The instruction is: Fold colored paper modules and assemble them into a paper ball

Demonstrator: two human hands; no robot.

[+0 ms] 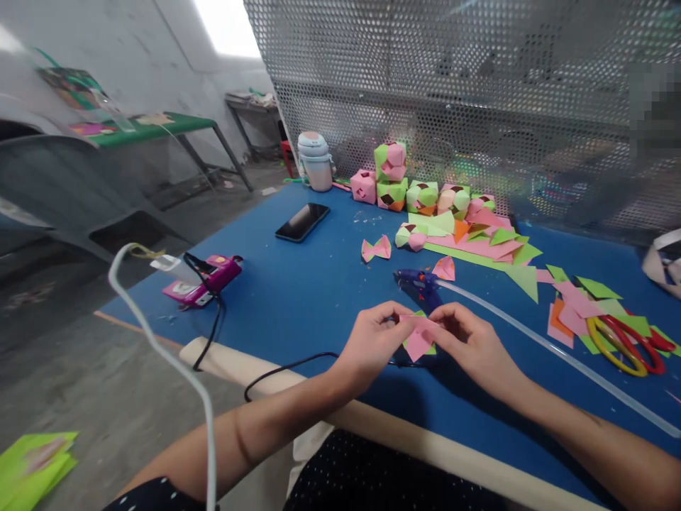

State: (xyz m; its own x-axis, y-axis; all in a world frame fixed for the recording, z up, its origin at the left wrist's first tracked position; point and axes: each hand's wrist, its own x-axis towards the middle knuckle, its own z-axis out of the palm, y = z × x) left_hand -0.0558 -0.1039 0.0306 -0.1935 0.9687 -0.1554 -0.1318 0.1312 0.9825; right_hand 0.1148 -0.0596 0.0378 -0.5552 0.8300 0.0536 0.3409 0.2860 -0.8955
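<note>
My left hand (372, 339) and my right hand (468, 339) meet over the blue table (298, 291) near its front edge. Both pinch a small folded piece of pink and green paper (418, 341) between fingers and thumbs. Just behind the paper lies a blue glue gun (418, 284) with a long clear glue stick (532, 337) running off to the right. A folded pink paper piece (445, 268) sits by the gun, and a pink bow-shaped piece (376, 249) lies farther back.
Several folded paper cubes (394, 174) stand at the back by a perforated metal screen, with loose pink and green paper (479, 241) in front. Red and yellow scissors (625, 341) lie right. A black phone (302, 221), a small jar (316, 162) and a pink device (205, 280) with cables sit left.
</note>
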